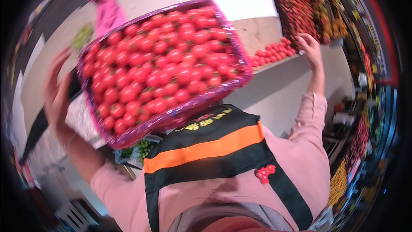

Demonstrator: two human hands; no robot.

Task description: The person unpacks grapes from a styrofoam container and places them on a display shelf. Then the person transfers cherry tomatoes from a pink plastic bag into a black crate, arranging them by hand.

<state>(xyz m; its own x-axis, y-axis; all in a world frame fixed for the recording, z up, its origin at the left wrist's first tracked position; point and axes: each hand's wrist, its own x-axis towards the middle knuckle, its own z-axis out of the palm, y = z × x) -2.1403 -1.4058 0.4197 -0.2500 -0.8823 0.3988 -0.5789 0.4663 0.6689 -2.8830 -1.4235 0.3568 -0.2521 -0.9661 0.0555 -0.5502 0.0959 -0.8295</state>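
Note:
A crate lined with shiny purple film [236, 35], heaped with cherry tomatoes [161, 61], fills the view in front of my chest. My left hand [58, 87], blurred, is beside the crate's left side with its fingers apart and nothing seen in it. Away from the crate, on the right, my right hand [307, 46] is at the end of a row of loose cherry tomatoes [273, 53], thumb and finger bent. Whether it pinches something small there, I cannot tell.
Behind the crate are a pink cloth or bag [107, 14] and a blurred green bunch [83, 36]. Heaped red produce [297, 9] lies at the upper right. Leafy greens [141, 149] show below the crate. Shelves of goods line the right rim, and a white slatted stool [73, 217] is at lower left.

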